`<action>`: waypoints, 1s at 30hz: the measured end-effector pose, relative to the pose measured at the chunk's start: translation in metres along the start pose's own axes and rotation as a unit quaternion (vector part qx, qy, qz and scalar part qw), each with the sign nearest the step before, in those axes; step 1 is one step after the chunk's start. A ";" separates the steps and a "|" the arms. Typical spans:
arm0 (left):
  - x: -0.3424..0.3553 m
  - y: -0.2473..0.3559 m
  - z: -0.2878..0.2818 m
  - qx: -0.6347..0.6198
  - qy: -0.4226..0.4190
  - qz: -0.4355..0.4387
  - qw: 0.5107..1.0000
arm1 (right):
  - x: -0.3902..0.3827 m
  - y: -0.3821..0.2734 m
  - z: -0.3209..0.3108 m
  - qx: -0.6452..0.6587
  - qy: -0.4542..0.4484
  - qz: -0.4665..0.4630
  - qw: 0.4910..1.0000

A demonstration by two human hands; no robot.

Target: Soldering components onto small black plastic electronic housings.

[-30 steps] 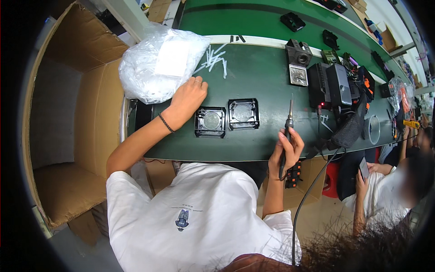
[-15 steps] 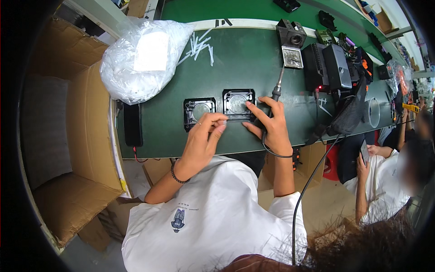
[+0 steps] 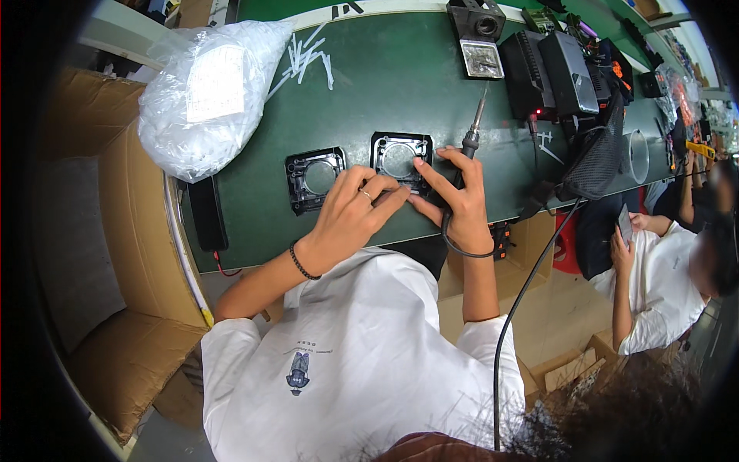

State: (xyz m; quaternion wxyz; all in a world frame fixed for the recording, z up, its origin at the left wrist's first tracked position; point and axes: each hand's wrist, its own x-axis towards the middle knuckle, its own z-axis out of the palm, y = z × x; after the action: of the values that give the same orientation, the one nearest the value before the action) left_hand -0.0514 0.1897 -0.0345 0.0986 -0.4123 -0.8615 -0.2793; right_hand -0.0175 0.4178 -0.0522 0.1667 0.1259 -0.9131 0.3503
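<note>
My right hand (image 3: 465,203) grips a soldering iron (image 3: 471,140), its metal tip pointing up and away from me. Fingers of the same hand rest on the right side of a square black plastic housing (image 3: 380,159) with a round opening. At that housing's near edge, the fingertips of my left hand (image 3: 356,204) are pinched together. Whatever is between them is hidden. A second, similar black housing (image 3: 295,185) lies to the left, slightly tilted, its near right corner beside my left hand.
A bulging clear plastic bag (image 3: 173,123) and loose white strips (image 3: 296,61) lie at the far left. Soldering stand (image 3: 479,31) and black boxes (image 3: 527,73) stand far right. A cardboard box (image 3: 135,200) borders the left. A black cable (image 3: 514,323) hangs at right; another person (image 3: 654,269) sits beyond.
My left hand has moved right, its fingertips reaching the near edge of the right housing. My right hand keeps the soldering iron. The whole view has shifted slightly.
</note>
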 end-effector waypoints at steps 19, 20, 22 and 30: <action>0.000 0.000 0.010 0.055 -0.025 0.037 0.997 | 0.000 0.003 0.001 -0.011 0.003 -0.015 1.000; -0.002 0.000 0.009 0.056 -0.025 0.036 0.997 | 0.000 0.003 0.001 -0.010 0.003 -0.015 1.000; -0.005 -0.001 0.007 0.057 -0.082 0.025 0.995 | 0.000 0.003 0.001 -0.006 -0.001 -0.008 1.000; -0.010 -0.012 -0.020 0.127 -0.099 0.045 0.986 | 0.002 0.003 0.000 -0.014 -0.001 -0.007 1.000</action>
State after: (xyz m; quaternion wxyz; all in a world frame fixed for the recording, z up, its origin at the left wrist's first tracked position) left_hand -0.0554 0.1660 -0.0267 0.0770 -0.4606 -0.8759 -0.1212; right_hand -0.0201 0.4197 -0.0538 0.1698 0.1303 -0.9170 0.3366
